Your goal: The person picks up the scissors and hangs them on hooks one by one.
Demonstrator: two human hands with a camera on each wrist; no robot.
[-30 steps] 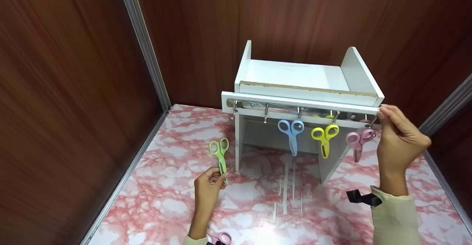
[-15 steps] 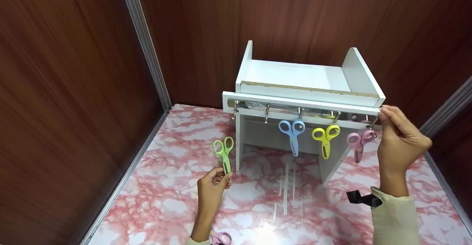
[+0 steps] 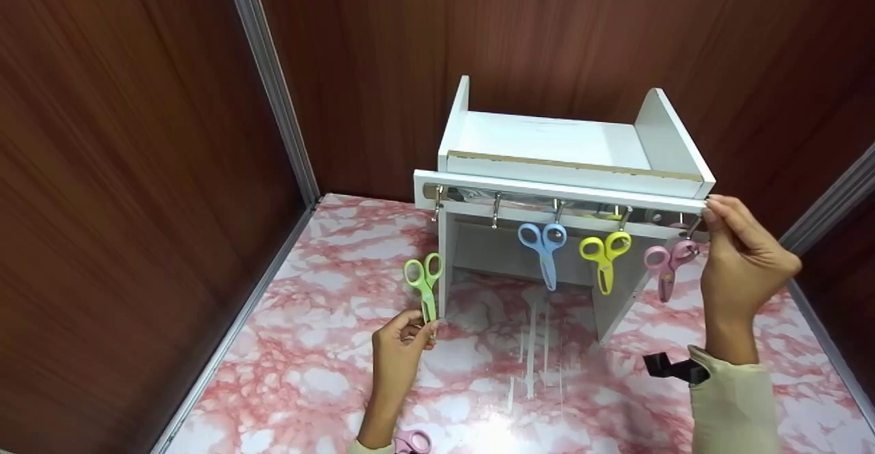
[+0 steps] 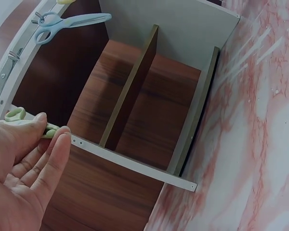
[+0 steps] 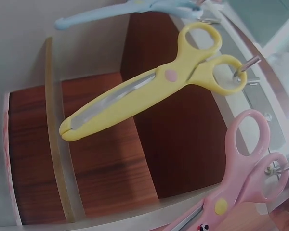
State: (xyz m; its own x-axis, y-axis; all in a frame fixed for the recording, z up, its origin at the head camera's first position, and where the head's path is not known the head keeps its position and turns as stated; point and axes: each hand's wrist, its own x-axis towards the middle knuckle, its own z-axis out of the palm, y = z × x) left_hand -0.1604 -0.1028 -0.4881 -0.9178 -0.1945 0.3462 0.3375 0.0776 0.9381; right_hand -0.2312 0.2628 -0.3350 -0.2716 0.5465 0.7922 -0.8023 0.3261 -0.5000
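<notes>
My left hand (image 3: 398, 348) pinches a pair of green scissors (image 3: 425, 284) by the blade end, handle loops up, left of the white shelf unit's left leg. In the left wrist view the thumb and fingers hold those scissors (image 4: 15, 115), partly hidden. With thumb and fingertips my right hand (image 3: 742, 269) grips the right end of the white hook rail (image 3: 506, 184). From its hooks hang blue scissors (image 3: 545, 252), yellow scissors (image 3: 604, 259) and pink scissors (image 3: 666, 269), each by one loop. The two leftmost hooks (image 3: 496, 209) carry nothing.
Another pair of pink scissors (image 3: 413, 442) lies on the marbled table (image 3: 301, 344), partly hidden by the left forearm. The white shelf unit (image 3: 554, 143) stands against the back wooden wall. A wooden wall (image 3: 137, 167) borders the table's left side.
My left hand has moved slightly right with the green scissors, bringing them close to the shelf's left leg. The right hand keeps its grip on the rail end.
</notes>
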